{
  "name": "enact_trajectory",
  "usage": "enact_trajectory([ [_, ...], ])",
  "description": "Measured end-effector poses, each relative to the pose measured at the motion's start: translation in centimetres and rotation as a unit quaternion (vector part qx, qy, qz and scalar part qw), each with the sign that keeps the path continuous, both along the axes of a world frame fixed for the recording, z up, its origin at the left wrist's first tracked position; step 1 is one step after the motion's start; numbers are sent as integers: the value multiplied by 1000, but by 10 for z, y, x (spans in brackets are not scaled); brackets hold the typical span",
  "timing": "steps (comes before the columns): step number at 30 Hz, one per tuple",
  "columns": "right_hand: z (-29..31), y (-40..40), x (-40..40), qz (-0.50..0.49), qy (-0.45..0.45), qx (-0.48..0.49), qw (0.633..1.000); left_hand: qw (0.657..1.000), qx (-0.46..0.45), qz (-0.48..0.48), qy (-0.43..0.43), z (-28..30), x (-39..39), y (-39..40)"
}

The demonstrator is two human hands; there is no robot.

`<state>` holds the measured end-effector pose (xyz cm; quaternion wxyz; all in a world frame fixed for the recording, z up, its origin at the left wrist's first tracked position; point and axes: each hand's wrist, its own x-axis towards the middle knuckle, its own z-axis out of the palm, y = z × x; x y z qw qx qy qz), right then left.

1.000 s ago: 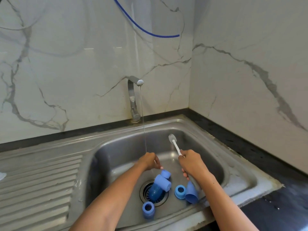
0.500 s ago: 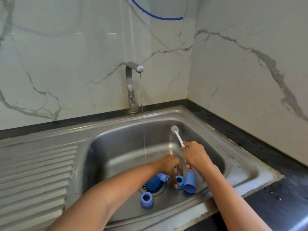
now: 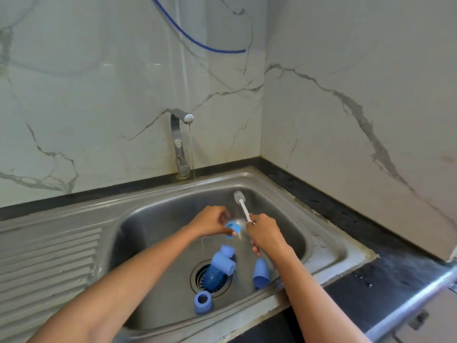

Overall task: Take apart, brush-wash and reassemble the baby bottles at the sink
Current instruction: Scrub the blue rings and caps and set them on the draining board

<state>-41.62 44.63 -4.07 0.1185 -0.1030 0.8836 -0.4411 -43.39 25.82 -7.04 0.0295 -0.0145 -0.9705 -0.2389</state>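
Observation:
My left hand [image 3: 212, 221] pinches a small blue bottle ring [image 3: 233, 229] above the steel sink [image 3: 329, 246], close to the thin water stream. My right hand [image 3: 265, 233] grips the handle of a white bottle brush [image 3: 241, 203], its bristle head pointing up and away. On the sink floor a blue bottle [image 3: 217, 271] lies over the drain, with a small blue piece [image 3: 227, 251] beside its upper end. A blue cap [image 3: 261, 273] lies to the right, and a blue collar [image 3: 203, 302] stands near the front wall.
The tap [image 3: 180, 142] at the back runs a thin stream into the basin. A ribbed drainboard [image 3: 44, 258] stretches left. Dark countertop [image 3: 371, 273] borders the sink on the right, below marble walls. A metal rail [image 3: 410, 303] crosses the lower right corner.
My left hand reached down to the parts by the drain, took the blue ring and lifted it up beside the brush. The right hand stayed holding the brush.

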Motion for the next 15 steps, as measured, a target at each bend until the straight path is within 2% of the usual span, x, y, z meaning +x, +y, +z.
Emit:
enact_trajectory([
  [3, 4, 1, 3, 9, -5, -17, 1000, 998, 24, 62, 14, 11, 27, -27],
  [6, 10, 1, 7, 22, -20, -45, 999, 984, 71, 164, 27, 16, 58, -46],
  [8, 13, 2, 11, 28, -42, -84, 995, 954, 166, 248, 22, 23, 76, -49],
  [9, 15, 2, 13, 30, -57, -104, 993, 921, 250, 298, 12, 27, 83, -49],
  [10, 16, 2, 14, 29, -71, -121, 990, 867, 358, 346, -7, 32, 87, -48],
  [12, 18, -1, 16, 24, -101, -155, 982, 716, 577, 391, -44, 43, 97, -45],
  [14, 18, -5, 18, 26, -125, -183, 975, 560, 742, 370, 3, 44, 98, -45],
  [15, 19, -6, 18, 32, -134, -193, 972, 499, 789, 356, 44, 43, 95, -43],
])
